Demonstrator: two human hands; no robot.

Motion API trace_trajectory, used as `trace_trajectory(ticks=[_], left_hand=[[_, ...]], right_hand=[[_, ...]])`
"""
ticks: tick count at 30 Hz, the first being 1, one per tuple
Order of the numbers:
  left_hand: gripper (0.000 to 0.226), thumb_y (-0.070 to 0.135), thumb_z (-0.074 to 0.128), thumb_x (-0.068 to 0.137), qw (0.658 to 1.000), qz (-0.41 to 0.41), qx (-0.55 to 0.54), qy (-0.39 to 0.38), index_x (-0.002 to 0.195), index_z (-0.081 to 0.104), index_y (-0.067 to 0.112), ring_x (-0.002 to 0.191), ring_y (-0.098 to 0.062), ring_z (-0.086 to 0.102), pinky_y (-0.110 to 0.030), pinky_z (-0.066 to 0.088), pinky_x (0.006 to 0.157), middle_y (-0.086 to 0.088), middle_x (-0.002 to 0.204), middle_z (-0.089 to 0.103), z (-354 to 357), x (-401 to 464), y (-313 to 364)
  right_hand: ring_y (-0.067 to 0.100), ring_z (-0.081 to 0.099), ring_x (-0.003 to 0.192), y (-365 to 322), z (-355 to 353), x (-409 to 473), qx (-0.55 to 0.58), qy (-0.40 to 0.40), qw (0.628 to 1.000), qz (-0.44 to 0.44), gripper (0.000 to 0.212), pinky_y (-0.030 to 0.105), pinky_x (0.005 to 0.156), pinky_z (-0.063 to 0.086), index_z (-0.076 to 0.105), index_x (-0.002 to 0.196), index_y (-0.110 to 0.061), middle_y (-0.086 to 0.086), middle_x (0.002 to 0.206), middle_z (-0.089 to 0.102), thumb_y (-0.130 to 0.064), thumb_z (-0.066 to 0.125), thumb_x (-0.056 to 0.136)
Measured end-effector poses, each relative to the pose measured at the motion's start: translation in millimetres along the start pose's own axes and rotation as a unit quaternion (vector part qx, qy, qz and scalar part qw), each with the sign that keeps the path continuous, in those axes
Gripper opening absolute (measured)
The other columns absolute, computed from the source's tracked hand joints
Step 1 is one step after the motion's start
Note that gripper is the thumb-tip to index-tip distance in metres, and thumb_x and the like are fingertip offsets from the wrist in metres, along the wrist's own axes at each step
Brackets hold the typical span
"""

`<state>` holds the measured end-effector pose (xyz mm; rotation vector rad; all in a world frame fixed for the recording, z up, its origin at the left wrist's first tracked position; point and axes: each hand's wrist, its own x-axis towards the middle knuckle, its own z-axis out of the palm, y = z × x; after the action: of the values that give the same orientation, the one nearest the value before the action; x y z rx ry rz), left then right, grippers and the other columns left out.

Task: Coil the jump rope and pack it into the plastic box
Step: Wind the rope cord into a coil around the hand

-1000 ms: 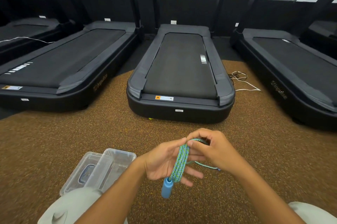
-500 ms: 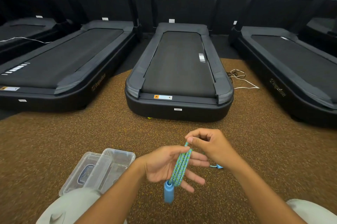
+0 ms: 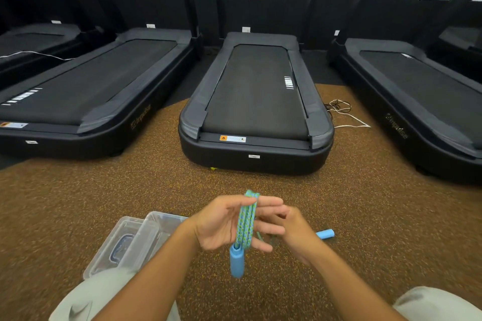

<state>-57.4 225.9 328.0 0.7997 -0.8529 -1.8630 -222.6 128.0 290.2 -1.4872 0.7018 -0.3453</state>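
Note:
The blue-green braided jump rope (image 3: 245,221) is wound in several loops around my left hand (image 3: 221,224), whose palm faces me with fingers spread. One light blue handle (image 3: 236,262) hangs below that hand. My right hand (image 3: 289,229) sits just behind and right of the coil, pinching the thin trailing strand. The second blue handle (image 3: 325,233) sticks out to the right past my right hand. The clear plastic box (image 3: 146,237) lies on the floor at the lower left, with its clear lid (image 3: 117,245) leaning beside it.
I sit on a speckled brown rubber floor (image 3: 104,198). A black treadmill (image 3: 257,112) stands straight ahead, with others left (image 3: 86,96) and right (image 3: 422,101). Loose cables (image 3: 341,112) lie between the middle and right treadmills. My knees (image 3: 86,297) are at the bottom corners.
My right hand has swung from above the coil down behind my left hand, carrying the strand around. The second handle has come into view at the right. The coil has grown.

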Motion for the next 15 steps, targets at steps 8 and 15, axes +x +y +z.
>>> trace_trajectory(ticks=[8,15], left_hand=[[0.055,0.029,0.036,0.102,0.997,0.053,-0.041,0.043,0.152,0.043,0.005,0.139,-0.047,0.046,-0.065,0.037,0.110,-0.012,0.158,0.045,-12.8,-5.9,6.9],[0.058,0.035,0.038,0.102,0.995,0.060,-0.056,0.056,0.151,0.043,0.007,0.139,-0.046,0.046,-0.064,0.038,0.108,-0.010,0.158,0.046,-17.3,-7.4,9.8]], right_hand=[[0.013,0.067,0.071,13.2,39.3,-8.1,0.005,-0.012,0.999,0.045,0.028,0.025,0.068,0.051,0.083,0.102,-0.020,-0.004,0.081,0.080,-0.010,0.057,0.105],[0.015,0.073,0.080,3.8,44.9,-14.9,-0.057,-0.031,0.997,0.034,0.022,0.026,0.074,0.057,0.079,0.112,-0.018,0.003,0.094,0.081,-0.017,0.057,0.106]])
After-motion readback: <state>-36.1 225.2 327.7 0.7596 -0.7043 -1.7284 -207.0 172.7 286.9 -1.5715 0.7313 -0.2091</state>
